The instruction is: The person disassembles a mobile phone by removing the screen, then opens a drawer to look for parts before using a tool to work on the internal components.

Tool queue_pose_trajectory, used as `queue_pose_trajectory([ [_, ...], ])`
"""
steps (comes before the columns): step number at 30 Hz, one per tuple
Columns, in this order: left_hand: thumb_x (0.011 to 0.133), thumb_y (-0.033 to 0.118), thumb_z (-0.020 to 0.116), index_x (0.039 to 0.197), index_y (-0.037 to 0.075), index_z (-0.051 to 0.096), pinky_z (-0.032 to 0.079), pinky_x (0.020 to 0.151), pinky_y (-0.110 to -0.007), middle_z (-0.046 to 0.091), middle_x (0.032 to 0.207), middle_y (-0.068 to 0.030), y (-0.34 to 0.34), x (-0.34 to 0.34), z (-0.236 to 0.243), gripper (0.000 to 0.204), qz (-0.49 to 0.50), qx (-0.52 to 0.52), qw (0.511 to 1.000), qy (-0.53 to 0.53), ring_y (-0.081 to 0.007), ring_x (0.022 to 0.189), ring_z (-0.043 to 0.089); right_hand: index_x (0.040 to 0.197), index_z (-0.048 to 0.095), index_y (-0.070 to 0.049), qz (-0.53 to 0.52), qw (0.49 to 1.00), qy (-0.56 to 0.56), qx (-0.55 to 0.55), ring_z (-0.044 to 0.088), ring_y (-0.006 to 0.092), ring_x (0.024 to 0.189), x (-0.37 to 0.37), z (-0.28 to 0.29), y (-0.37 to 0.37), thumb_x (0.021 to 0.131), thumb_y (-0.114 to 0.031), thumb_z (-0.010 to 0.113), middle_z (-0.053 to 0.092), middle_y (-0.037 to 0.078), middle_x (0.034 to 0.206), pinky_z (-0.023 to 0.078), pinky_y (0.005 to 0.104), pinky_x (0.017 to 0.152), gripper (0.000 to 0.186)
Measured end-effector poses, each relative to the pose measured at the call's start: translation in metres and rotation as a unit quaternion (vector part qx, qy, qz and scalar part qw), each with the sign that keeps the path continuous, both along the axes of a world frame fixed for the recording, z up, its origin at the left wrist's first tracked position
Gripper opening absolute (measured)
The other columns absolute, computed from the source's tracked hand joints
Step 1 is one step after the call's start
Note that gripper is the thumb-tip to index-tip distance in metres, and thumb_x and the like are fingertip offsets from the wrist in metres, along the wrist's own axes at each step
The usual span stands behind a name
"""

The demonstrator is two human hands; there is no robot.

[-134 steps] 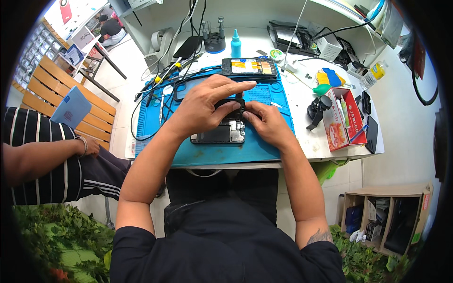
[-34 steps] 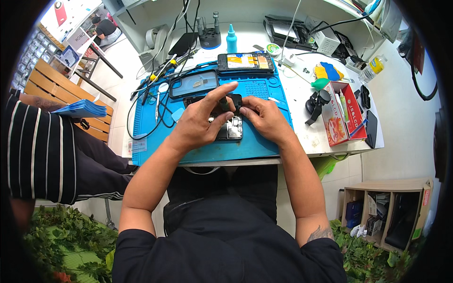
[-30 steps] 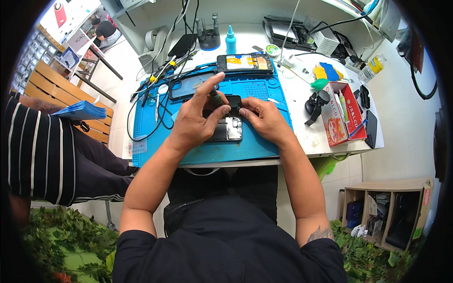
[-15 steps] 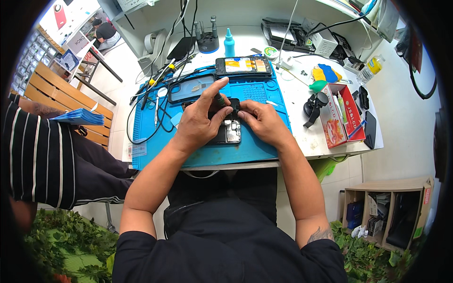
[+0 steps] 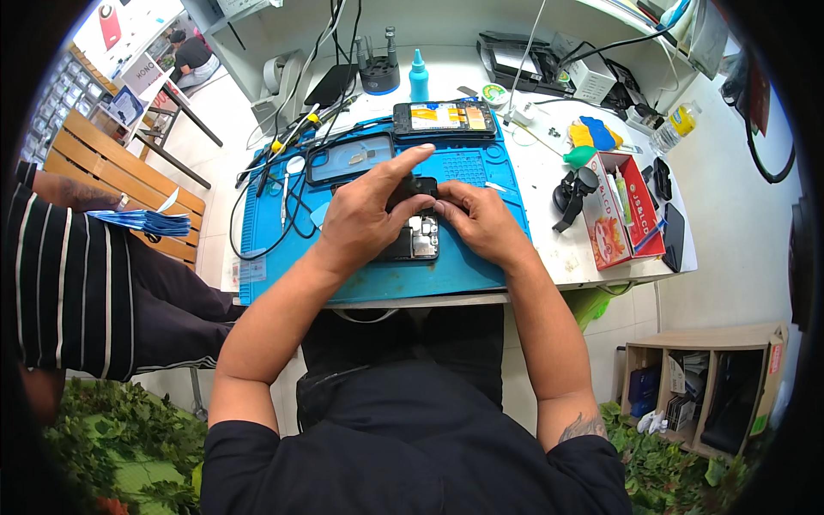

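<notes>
An opened phone (image 5: 423, 239) lies on the blue repair mat (image 5: 369, 287), its silvery inner parts showing beneath my hands. My left hand (image 5: 365, 210) is over its upper left side, index finger raised and thumb bent in toward the phone's top. A dark-handled tool (image 5: 402, 190) sits in its grip, mostly hidden by the fingers. My right hand (image 5: 476, 216) pinches a small black phone part (image 5: 423, 184) at the upper end, thumb and fingertips together. The fingertips of both hands nearly meet there. A second opened phone (image 5: 445, 120) and an empty phone frame (image 5: 348, 160) lie farther back.
A red box (image 5: 625, 206), a black strapped device (image 5: 573, 193) and a green blower bulb (image 5: 579, 156) stand right. Cables (image 5: 296, 202) tangle at left. A blue bottle (image 5: 418, 79) and tool holder (image 5: 378, 77) are behind. A person in a striped shirt (image 5: 73, 275) is at left.
My left hand has shifted slightly, its thumb farther right toward my right fingertips. The tool's green end, visible before, is now mostly covered. My right hand has barely moved.
</notes>
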State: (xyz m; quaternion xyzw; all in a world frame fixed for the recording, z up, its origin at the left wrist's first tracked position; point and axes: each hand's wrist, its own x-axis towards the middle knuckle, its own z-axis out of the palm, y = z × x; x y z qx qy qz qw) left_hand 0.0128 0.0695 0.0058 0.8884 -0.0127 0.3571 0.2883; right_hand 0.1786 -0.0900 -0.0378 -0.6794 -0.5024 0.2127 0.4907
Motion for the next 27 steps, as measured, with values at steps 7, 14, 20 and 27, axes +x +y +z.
queue_pose_trajectory([
  [7, 0.095, 0.011, 0.084, 0.158, 0.019, 0.064, 0.060, 0.079, -0.037, 0.075, 0.108, -0.0105, 0.004, -0.002, 0.032, 0.067, 0.010, 0.088, 0.993, 0.083, -0.0245, 0.086, 0.073, 0.119, 0.073, 0.004, 0.015, 0.999, 0.022, 0.027, 0.068, 0.0172, 0.083, 0.000, -0.003, 0.002, 0.107, -0.008, 0.071, 0.077, 0.014, 0.094, 0.056, 0.0347, 0.078, 0.017],
  [14, 0.093, 0.009, 0.085, 0.157, 0.020, 0.066, 0.058, 0.080, -0.039, 0.072, 0.105, -0.0093, 0.008, -0.003, 0.035, 0.068, 0.007, 0.113, 0.990, 0.088, -0.0268, 0.090, 0.069, 0.123, 0.074, 0.003, 0.004, 1.000, 0.009, 0.003, 0.076, 0.0279, 0.083, -0.003, 0.006, 0.000, 0.105, -0.008, 0.071, 0.079, 0.021, 0.097, 0.058, 0.0385, 0.078, 0.021],
  [20, 0.090, 0.006, 0.086, 0.155, 0.021, 0.068, 0.059, 0.082, -0.039, 0.074, 0.107, -0.0102, 0.006, -0.002, 0.038, 0.068, -0.006, 0.097, 0.991, 0.094, -0.0270, 0.093, 0.071, 0.123, 0.075, 0.002, 0.007, 1.000, 0.009, 0.001, 0.077, 0.0273, 0.084, -0.002, 0.006, 0.000, 0.106, -0.008, 0.071, 0.080, 0.020, 0.098, 0.058, 0.0386, 0.079, 0.021],
  [27, 0.090, 0.005, 0.086, 0.154, 0.019, 0.068, 0.061, 0.085, -0.039, 0.076, 0.112, -0.0116, 0.008, -0.003, 0.036, 0.068, -0.033, 0.079, 0.992, 0.088, -0.0264, 0.097, 0.074, 0.124, 0.074, 0.002, 0.007, 1.000, 0.018, -0.008, 0.077, 0.0255, 0.086, -0.004, 0.009, 0.000, 0.106, -0.007, 0.070, 0.081, 0.020, 0.100, 0.058, 0.0379, 0.081, 0.021],
])
